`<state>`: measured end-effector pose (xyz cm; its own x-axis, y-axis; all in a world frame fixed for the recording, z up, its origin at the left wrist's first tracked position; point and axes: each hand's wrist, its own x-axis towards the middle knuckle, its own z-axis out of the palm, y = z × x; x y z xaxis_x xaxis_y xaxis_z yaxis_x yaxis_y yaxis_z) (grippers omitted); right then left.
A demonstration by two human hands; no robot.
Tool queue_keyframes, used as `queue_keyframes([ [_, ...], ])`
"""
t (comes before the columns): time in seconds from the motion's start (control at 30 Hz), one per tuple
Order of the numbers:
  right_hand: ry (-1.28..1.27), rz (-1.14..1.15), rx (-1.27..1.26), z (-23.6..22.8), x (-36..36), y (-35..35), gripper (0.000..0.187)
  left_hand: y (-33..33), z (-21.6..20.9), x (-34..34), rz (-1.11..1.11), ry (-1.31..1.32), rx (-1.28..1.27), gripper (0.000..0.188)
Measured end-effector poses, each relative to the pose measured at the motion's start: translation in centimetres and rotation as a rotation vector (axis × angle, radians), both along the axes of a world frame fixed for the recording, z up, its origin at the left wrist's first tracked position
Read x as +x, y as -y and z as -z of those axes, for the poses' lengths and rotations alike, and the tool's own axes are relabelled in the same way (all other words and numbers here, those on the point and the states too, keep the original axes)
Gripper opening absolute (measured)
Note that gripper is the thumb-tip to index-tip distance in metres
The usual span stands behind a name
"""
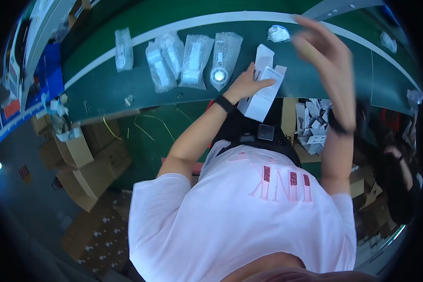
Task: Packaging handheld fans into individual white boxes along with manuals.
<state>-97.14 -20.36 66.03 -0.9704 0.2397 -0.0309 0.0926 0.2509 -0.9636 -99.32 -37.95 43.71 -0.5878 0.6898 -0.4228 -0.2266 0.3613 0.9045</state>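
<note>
Your left hand (248, 84) is clamped on the white box (262, 94), fingers curled over its top end and the thumb side pressed against its face. The box sits at about 12 o'clock from your chest, tilted, with its lower end hanging over the near edge of the green belt (103, 89) and its open flap (264, 55) sticking up toward 12.

Your right hand (326, 56) is up in the air at about 1 o'clock, blurry, fingers spread loose and pointing toward 11. Can't tell whether there's anything in it, the blur eats the detail. It's above the belt, well apart from the box.

Up the belt at 11 o'clock from the box you've got 5 bubble-wrap bags in a row. The nearest one (224, 58) has a round shiny part showing through, just beside your left hand. Then a flat one (195, 61), then 2 bunched together (164, 61), and 1 off on its own (123, 48) further toward 10. A small crumpled bag (278, 34) lies at 12 o'clock past the flap, and another scrap (388, 41) sits way out at 2.

Below the belt at 3 o'clock from the box there's a carton of folded white boxes (312, 127). Brown cartons (87, 164) are stacked on the floor at 8 o'clock. Black bands on both wrists, white shirt (239, 221) filling the bottom of the view.
</note>
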Motion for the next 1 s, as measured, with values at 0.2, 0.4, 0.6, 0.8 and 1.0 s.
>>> queue_keyframes([
  [0.2, 0.134, -0.209, 0.657, 23.7, -12.1, 3.0, 0.056, -1.2, -1.7, 3.1, -0.138, -0.614, -0.246, 0.080],
  [0.4, 0.223, -0.517, 0.525, 20.6, -10.9, 4.9, 0.032, 5.4, -4.5, 3.2, -0.500, -0.907, -0.408, 0.079],
  [0.6, -0.266, -0.560, 0.667, 5.4, -3.8, 7.4, 0.023, 8.1, -5.9, 1.4, -0.481, -0.703, 0.003, 0.076],
  [0.8, -0.490, -0.602, 0.944, -5.1, -1.3, 3.7, 0.037, 10.4, -12.1, 2.2, -0.480, 0.377, 0.672, 0.073],
  [1.0, -0.484, -0.298, 0.741, -7.6, 1.2, 4.4, 0.036, 8.0, -14.9, 1.9, -0.223, 0.293, 0.634, 0.073],
])
